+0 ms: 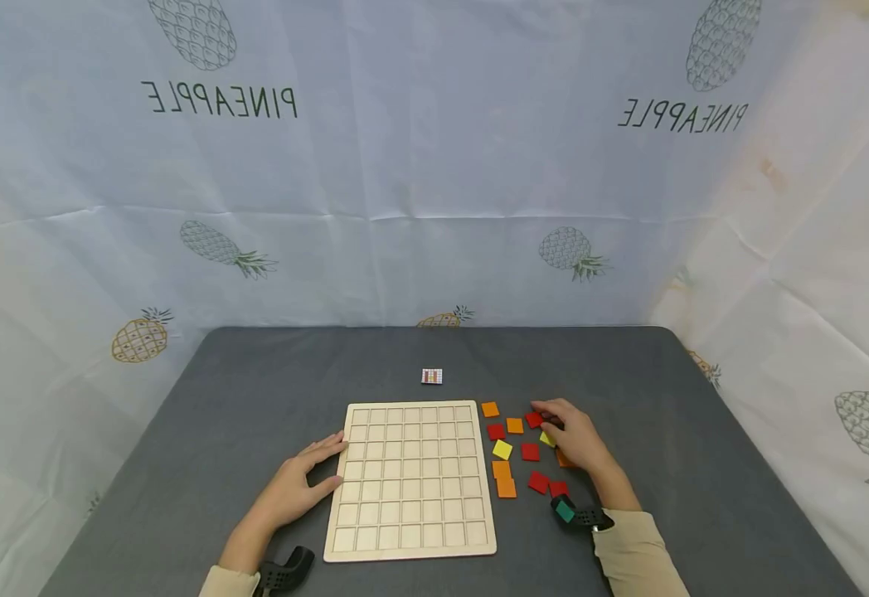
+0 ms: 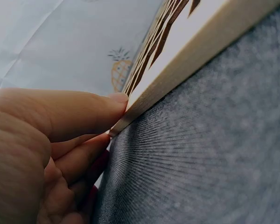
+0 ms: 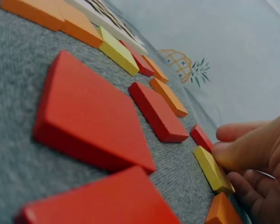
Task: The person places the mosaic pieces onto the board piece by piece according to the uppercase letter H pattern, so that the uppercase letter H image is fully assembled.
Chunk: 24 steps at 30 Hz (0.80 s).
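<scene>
A pale wooden grid board [image 1: 410, 479] lies flat on the dark table. My left hand [image 1: 302, 483] rests at its left edge, the fingers and thumb stretched out and touching the side. In the left wrist view, the thumb [image 2: 91, 112] meets the edge of the board [image 2: 177, 70]. My right hand [image 1: 575, 435] is over the loose tiles right of the board, with index finger and thumb apart beside a red tile [image 3: 200, 136]. Below the thumb a yellow tile [image 3: 210, 168] lies partly covered by the hand. Both tiles appear to rest on the table.
Several orange, red and yellow square tiles lie scattered between board and right hand, among them a red tile [image 1: 530, 452], an orange tile [image 1: 514, 425] and a yellow tile [image 1: 502, 449]. Behind the board is a small patterned card [image 1: 431, 376]. A pineapple-print cloth [image 1: 405, 166] hangs behind the table.
</scene>
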### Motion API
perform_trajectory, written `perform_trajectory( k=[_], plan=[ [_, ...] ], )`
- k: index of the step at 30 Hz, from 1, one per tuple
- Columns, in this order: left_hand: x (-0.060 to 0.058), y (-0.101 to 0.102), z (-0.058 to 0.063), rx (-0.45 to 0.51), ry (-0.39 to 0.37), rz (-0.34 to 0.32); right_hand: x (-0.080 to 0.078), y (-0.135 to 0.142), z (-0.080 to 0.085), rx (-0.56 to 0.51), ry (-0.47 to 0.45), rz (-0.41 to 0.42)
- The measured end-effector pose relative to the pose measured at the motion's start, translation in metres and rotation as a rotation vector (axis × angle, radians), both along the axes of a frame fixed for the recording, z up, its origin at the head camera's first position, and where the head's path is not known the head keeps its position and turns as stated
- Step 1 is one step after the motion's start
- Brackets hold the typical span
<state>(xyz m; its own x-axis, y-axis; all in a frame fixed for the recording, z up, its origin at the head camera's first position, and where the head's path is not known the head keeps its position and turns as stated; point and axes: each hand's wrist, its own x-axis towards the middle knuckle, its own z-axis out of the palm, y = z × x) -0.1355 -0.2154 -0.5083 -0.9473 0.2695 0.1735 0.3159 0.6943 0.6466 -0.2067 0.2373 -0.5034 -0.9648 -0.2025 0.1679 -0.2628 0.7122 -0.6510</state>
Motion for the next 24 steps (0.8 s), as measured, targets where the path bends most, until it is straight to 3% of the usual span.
perform_trajectory(
  k=[10,24],
  plan=[
    [-0.0008,-0.0006,-0.0017,0.008,0.003,0.006,0.0004,-0.0062,-0.0002,0.028,-0.011,-0.062],
    [-0.0017,-0.0026,-0.0024,0.025,-0.017,-0.001,0.0017,-0.01,-0.0023,0.005,0.134,-0.099]
  ],
)
